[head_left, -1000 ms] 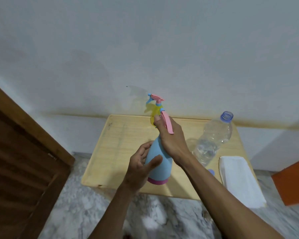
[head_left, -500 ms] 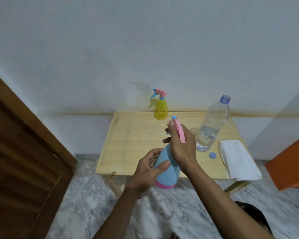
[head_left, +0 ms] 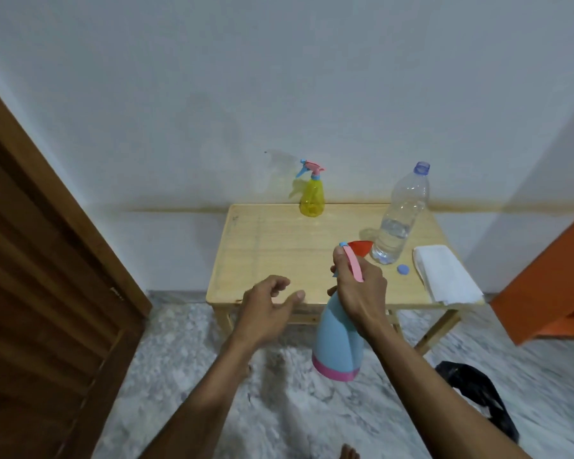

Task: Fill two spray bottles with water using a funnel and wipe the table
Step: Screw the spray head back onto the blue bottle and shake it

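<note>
Though smooth plastic, conical blue spray bottle (head_left: 337, 339).

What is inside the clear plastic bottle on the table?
The clear plastic bottle holds water in its lower part; above is empty. Its mouth is open, and a blue cap lies beside it.

Bare forearms (head_left: 212, 392), no sleeves
</note>
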`<state>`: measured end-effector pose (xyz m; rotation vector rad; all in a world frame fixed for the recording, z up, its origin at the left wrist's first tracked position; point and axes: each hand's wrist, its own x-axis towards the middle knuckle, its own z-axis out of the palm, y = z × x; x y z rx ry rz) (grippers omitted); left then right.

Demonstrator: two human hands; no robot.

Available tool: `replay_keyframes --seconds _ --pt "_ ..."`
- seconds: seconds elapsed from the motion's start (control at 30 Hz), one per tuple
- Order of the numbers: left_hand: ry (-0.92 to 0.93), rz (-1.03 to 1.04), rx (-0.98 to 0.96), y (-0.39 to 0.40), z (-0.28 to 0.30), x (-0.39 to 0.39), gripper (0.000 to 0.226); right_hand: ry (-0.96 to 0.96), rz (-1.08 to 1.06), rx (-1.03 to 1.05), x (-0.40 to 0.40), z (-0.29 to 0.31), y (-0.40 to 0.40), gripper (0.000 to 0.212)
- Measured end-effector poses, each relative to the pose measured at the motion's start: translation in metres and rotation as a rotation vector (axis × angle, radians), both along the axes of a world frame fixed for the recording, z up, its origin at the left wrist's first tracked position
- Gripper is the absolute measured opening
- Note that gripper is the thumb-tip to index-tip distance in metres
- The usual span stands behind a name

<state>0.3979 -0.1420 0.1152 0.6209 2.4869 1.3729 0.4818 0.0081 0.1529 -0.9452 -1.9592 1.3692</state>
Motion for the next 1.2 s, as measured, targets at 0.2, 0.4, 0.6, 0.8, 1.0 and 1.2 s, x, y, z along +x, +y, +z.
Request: replay_keyframes --seconds 0.2,0.4,0.6,0.8,1.0,1.2 --pt "0.098 -0.04 -0.48 -0.016 0.012 -0.037 0.055 -0.248 0.038 -0.007 0.007 -0.014 0.001 0.058" --pt "0.002 -0.073 -0.741 -0.033 0.0 -0.036 0.06 -0.365 0.061 -0.078 0.011 -0.034 -0.007 0.054" --pt "-0.025 -0.072 -0.694 -0.038 -0.008 -0.033 0.058 -0.406 0.066 -0.078 0.009 -0.037 -0.008 0.058" --pt "-0.044 -0.06 -0.659 -0.041 -0.012 -0.036 0.059 -0.455 0.084 -0.044 0.008 -0.043 -0.005 0.059" --pt "-0.061 -0.035 -0.646 -0.043 -0.017 -0.041 0.06 -0.52 0.026 -0.022 0.01 -0.044 -0.003 0.067" --pt "-0.091 -0.031 -0.603 -0.045 -0.021 -0.044 0.063 -0.501 0.024 -0.074 0.007 -0.045 -0.001 0.068"
